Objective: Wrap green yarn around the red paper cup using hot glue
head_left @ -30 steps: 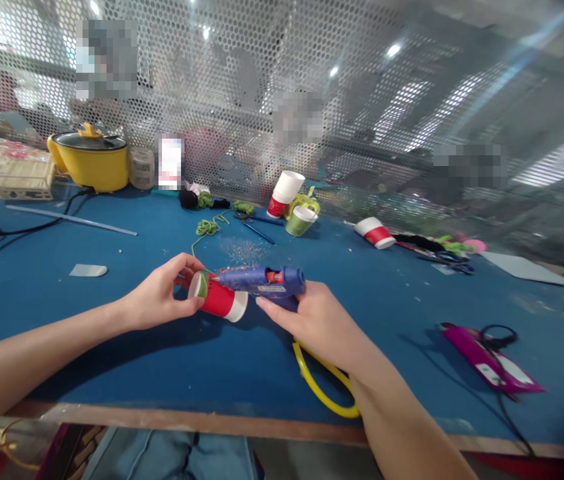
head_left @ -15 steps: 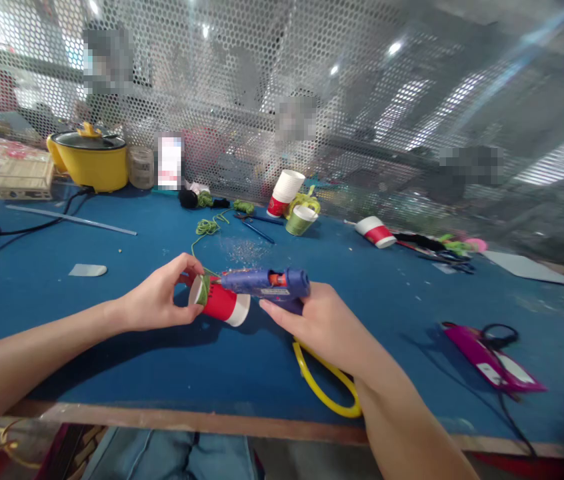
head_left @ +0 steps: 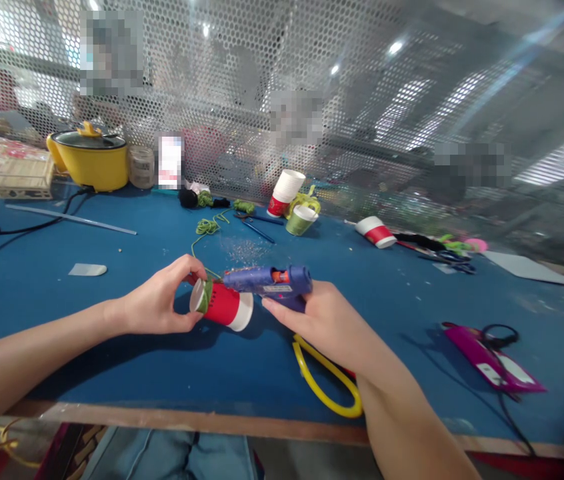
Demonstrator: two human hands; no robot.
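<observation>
My left hand [head_left: 169, 297] grips a red and white paper cup [head_left: 225, 305] by its base end, thumb below and fingers above. The cup lies tilted on its side, with green yarn [head_left: 205, 297] wound around that end. From the cup a strand runs back to a loose bundle of green yarn [head_left: 207, 227]. In my right hand [head_left: 319, 317] is a blue hot glue gun [head_left: 269, 281], its nozzle pointing left just above the cup, near the wound yarn. Whether the nozzle touches the cup I cannot tell. Yellow-handled scissors [head_left: 327, 380] lie partly under my right wrist.
Stacked cups [head_left: 286, 190] and a green-wrapped cup [head_left: 302, 220] stand at the back, beside a tipped cup [head_left: 376, 232]. A yellow pot [head_left: 92, 163] is at back left. A purple packet [head_left: 492, 360] with a black cable lies right. A perforated screen [head_left: 232, 87] rises behind.
The cup has turned slightly in my left hand and shifted a little to the right and down. My right hand with the glue gun has moved slightly right.
</observation>
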